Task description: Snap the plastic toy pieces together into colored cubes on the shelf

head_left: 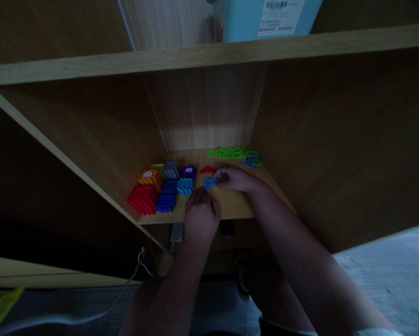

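In the head view, the right hand (pixel 233 178) has its fingers clamped on a blue triangular piece (pixel 209 182) over the wooden shelf (pixel 235 205), near a red piece (pixel 206 170). The left hand (pixel 202 212) is just beside it; I cannot tell whether its fingers are together.

1. The left hand (pixel 202 210) is back-up, fingers curled and pointing forward, their tips mostly hidden.
2. The left forearm (pixel 185 275) rises from below.
3. The right hand (pixel 233 178) sits slightly farther forward, thumb and index finger pinched, pointing leftward.
4. The right forearm (pixel 293 238) slants in from lower right, bare.
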`<act>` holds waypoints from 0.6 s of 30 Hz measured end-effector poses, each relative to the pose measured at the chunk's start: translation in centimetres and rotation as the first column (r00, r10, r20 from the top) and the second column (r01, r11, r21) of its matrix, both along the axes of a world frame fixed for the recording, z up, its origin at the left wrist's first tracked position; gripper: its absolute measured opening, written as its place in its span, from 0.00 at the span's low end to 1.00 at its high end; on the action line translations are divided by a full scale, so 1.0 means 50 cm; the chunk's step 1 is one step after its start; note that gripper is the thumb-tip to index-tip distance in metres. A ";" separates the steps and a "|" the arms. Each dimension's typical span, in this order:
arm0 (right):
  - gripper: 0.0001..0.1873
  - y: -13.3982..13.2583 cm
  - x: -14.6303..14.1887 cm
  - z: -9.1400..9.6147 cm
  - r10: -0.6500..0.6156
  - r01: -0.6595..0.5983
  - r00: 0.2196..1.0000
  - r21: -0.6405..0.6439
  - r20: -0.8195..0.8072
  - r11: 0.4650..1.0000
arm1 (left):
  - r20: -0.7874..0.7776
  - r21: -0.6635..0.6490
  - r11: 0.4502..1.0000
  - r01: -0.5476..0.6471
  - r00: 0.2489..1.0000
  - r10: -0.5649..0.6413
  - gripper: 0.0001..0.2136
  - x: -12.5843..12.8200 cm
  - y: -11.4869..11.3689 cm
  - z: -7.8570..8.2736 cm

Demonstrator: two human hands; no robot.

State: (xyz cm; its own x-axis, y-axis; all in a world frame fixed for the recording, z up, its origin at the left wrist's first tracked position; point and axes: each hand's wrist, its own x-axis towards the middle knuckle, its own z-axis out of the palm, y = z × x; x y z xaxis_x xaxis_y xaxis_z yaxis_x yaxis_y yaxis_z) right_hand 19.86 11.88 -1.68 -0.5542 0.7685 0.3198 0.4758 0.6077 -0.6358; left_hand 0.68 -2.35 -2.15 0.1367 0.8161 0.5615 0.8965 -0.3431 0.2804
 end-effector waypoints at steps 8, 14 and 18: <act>0.07 0.005 -0.006 -0.007 -0.009 0.009 1.000 0.013 -0.014 1.000 | -0.047 0.022 0.995 -0.099 0.994 0.100 0.08 0.011 -0.010 0.005; 0.07 0.003 -0.007 -0.007 -0.018 0.018 1.000 0.004 -0.013 1.000 | -0.039 0.014 0.998 -0.054 0.998 0.054 0.07 0.007 -0.009 0.004; 0.06 -0.002 -0.011 -0.001 -0.040 0.040 0.999 0.004 0.000 0.999 | 0.000 0.010 1.000 -0.001 1.000 0.001 0.07 0.006 -0.004 0.000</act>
State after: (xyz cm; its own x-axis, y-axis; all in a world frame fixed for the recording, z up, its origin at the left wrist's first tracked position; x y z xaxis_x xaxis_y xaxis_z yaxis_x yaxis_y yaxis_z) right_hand 19.31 11.76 -1.72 -0.5230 0.7888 0.3229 0.4995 0.5906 -0.6338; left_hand 0.98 -2.57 -2.15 0.1362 0.8104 0.5698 0.8968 -0.3453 0.2766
